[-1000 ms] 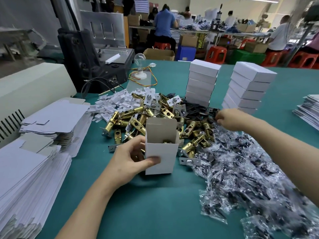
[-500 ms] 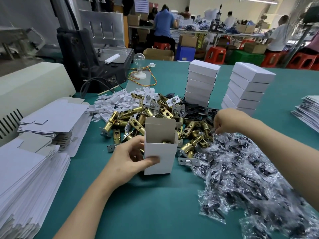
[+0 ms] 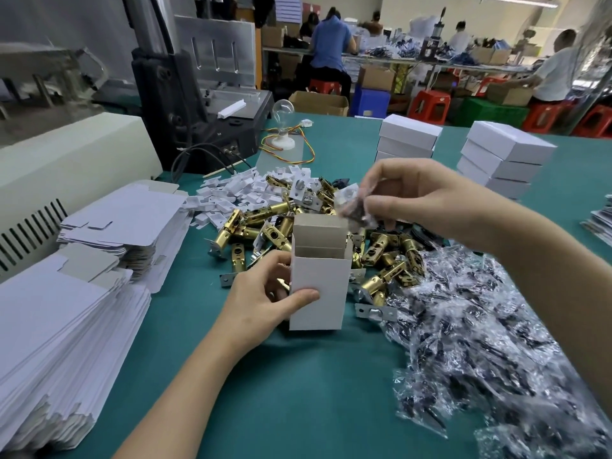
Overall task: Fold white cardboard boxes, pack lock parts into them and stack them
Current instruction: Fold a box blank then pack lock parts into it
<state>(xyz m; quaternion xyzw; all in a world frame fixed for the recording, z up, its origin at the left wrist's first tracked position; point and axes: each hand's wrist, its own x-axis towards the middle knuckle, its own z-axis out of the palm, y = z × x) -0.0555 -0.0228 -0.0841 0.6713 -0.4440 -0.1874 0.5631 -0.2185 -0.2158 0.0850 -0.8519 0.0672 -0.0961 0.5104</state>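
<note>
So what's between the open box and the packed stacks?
In the head view, the latch pile, with the right hand pinching a bag above it.

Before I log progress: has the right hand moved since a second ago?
Yes: right hand, pinching a small plastic bag, rose leftward toward the open white box.

White box (image 3: 331, 283) upright (top open) beside brass latches (image 3: 381, 243).

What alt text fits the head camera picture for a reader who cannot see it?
A left hand holds an open white box upright on a teal table, while the right hand pinches a clear bag near its open top. Brass lock parts and stacked closed boxes lie behind.
</note>
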